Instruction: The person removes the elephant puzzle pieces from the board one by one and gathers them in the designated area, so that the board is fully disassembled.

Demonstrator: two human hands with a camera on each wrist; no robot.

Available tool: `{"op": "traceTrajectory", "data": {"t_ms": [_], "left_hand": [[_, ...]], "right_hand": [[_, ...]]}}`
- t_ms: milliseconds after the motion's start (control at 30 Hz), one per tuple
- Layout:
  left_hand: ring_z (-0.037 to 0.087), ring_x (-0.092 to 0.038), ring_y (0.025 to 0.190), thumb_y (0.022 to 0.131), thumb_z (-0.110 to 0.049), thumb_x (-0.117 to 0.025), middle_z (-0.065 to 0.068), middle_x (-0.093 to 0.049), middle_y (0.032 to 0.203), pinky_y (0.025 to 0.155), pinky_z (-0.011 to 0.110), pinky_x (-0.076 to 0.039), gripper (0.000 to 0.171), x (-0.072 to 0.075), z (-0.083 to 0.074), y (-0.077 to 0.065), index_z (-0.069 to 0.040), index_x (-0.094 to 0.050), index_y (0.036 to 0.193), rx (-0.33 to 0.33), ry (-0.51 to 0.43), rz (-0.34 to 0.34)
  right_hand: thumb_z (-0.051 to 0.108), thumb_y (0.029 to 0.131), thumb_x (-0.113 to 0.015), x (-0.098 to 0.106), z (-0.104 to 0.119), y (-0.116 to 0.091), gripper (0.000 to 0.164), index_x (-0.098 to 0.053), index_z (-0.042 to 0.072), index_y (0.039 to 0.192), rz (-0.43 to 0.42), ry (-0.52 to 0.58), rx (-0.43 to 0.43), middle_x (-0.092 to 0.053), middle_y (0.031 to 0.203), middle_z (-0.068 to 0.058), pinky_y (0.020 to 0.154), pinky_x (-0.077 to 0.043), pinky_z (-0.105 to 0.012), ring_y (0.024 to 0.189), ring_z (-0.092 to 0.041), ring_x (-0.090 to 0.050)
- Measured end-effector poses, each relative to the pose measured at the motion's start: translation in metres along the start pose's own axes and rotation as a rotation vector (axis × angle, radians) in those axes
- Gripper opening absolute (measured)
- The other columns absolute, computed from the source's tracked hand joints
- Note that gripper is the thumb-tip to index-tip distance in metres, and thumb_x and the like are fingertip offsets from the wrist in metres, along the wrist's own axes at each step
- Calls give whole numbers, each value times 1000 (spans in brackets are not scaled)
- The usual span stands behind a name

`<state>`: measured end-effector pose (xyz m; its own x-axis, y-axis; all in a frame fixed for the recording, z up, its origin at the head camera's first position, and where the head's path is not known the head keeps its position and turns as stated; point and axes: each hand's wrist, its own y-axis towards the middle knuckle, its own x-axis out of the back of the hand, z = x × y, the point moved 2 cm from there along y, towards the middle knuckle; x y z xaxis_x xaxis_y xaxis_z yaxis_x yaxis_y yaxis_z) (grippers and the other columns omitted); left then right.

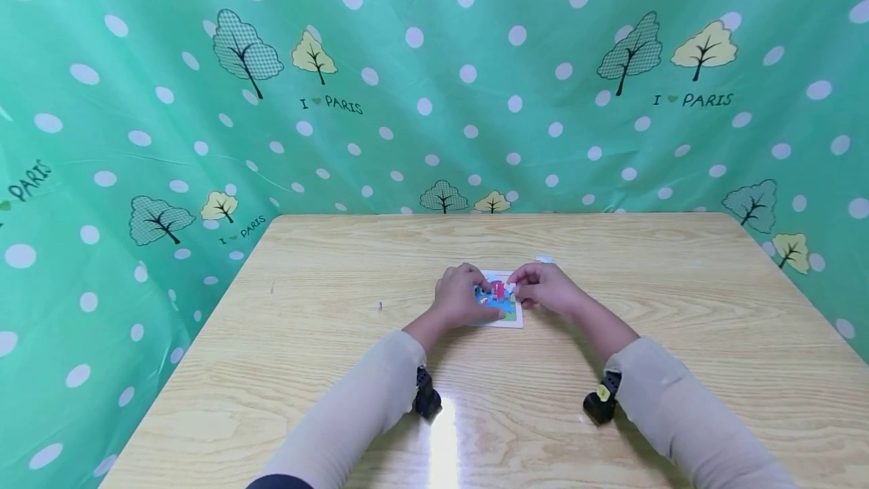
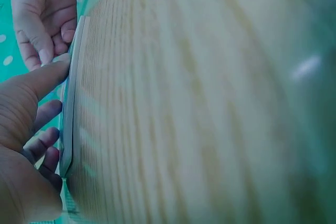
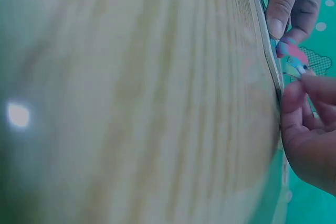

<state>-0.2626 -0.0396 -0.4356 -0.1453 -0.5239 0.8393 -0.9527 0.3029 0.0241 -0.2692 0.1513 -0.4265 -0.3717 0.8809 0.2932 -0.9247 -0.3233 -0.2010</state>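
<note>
A small puzzle board (image 1: 519, 317) with a white border and a blue, red and green picture lies flat on the table. Across its left part rests my left hand (image 1: 459, 296), thumb near the front edge and fingers toward the back. The left wrist view has the left thumb (image 2: 60, 66) and fingertips touching the board's top. At the board's right side my right hand (image 1: 551, 291) pinches a puzzle piece (image 3: 297, 56) between thumb and fingers. Pink, blue and white show on the piece, which is held tilted up close over the board, near the left fingertips.
The wood-grain table (image 1: 326, 368) extends around the board. Behind the right hand lies a small whitish thing (image 1: 545, 259). A tiny dark speck (image 1: 380, 306) is on the table at left. Green dotted cloth (image 1: 468, 104) hangs along the back and sides.
</note>
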Motion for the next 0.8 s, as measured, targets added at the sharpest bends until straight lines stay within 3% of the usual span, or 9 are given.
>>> {"op": "traceTrajectory", "data": {"t_ms": [100,300,567,800], "left_hand": [[20,-44,109,69,-48,-87,-4,-55,118,95,39,-35,39,0,0,1,-22,-71,93,-3,3,-2],[20,-44,110,70,-48,-86,-4,-55,119,96,39,-35,39,0,0,0,-22,-71,94,-1,8,7],[21,-44,112,70,-48,-85,-3,-56,121,97,39,-35,38,0,0,-4,-22,-71,94,5,3,10],[20,-44,110,69,-47,-86,-4,-55,119,96,38,-35,38,2,-2,-4,-22,-70,93,-1,-6,11]], "right_hand": [[-3,95,-56,3,1,1,22,-57,-11,115,-34,70,-43,-60,89,-12,68,-55,-29,78,-19,-58],[-3,96,-53,7,1,0,23,-55,-12,117,-36,78,-60,-59,92,-13,71,-56,-31,80,-21,-61],[-2,97,-51,10,-5,-7,26,-50,-13,121,-3,154,-41,-58,92,-16,75,-58,-38,81,-25,-65],[-1,97,-53,20,-7,-12,29,-51,-12,124,-14,157,-5,-58,98,-18,75,-58,-39,84,-25,-65]]}}
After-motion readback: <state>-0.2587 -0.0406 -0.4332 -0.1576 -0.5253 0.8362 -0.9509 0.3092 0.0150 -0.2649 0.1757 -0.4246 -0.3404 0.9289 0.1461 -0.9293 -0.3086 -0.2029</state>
